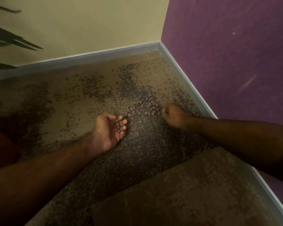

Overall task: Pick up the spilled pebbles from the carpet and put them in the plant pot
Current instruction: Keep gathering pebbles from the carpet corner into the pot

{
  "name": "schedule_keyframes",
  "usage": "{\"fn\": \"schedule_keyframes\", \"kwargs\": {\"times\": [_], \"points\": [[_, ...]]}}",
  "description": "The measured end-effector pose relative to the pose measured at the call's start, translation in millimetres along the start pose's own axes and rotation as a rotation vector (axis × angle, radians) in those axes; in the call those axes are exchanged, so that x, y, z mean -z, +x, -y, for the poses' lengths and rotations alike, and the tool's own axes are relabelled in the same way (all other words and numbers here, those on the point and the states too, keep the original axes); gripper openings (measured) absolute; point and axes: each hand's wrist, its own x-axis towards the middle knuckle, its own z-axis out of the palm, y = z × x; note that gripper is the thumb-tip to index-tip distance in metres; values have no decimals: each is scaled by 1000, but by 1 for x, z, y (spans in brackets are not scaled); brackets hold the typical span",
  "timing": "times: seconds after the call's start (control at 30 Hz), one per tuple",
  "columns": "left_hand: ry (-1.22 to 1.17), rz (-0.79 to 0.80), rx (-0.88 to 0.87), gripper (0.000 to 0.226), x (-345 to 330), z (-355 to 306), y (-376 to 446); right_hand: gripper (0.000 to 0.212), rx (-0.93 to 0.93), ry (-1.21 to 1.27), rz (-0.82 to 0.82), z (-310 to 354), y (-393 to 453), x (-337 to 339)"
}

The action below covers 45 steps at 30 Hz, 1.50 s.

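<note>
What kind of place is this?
Probably a corner of a room in a home: speckled carpet, a grey skirting board under yellow and purple walls, and houseplant leaves at the left.

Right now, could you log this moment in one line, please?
left hand: cupped, holds pebbles | right hand: curled at carpet pebbles | pot: unseen

Plant leaves [10,38] cut off at left edge; right hand [171,114] blurred.

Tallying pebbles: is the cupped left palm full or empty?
Partly full: the left hand cups several small round brown pebbles against its curled fingers.
</note>
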Motion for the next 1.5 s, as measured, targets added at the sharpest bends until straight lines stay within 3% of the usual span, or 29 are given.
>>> {"fn": "schedule_keyframes", "kwargs": {"times": [0.07, 0.17, 0.27, 0.43, 0.53, 0.63, 0.9, 1.03, 1.17, 1.43, 1.5], "points": [[-8, -3, -5, 25, 1, -4, -4, 16, -88, 338, 39, 13, -5, 5], [-41, 13, -11, 34, -1, -13, -12, 19, -194, 766, 254, 38, -12, 12], [-61, 40, -20, 41, -9, -22, -22, 20, -183, 1021, 438, 71, -21, 16], [-62, 32, -27, 38, -20, -36, -50, 24, -123, 1334, 532, 131, -45, 15], [-20, 17, -54, 37, -20, -46, -73, 28, -84, 1327, 577, 160, -54, 18], [61, -20, -131, 31, -9, -53, -94, 52, -88, 1261, 663, 182, -60, 16], [260, -259, -388, 34, 58, -60, -163, 15, -137, 1220, 705, 248, -77, -11], [412, -373, -444, 34, 116, -72, -232, 20, -159, 1157, 733, 286, -87, -32], [247, -592, -500, 28, 170, -83, -267, 21, -186, 1020, 708, 329, -103, -63], [-89, -709, -521, 26, 232, -110, -286, 19, -206, 986, 692, 392, -121, -111], [-129, -711, -555, 26, 244, -116, -289, 40, -224, 998, 724, 402, -119, -118]]}}
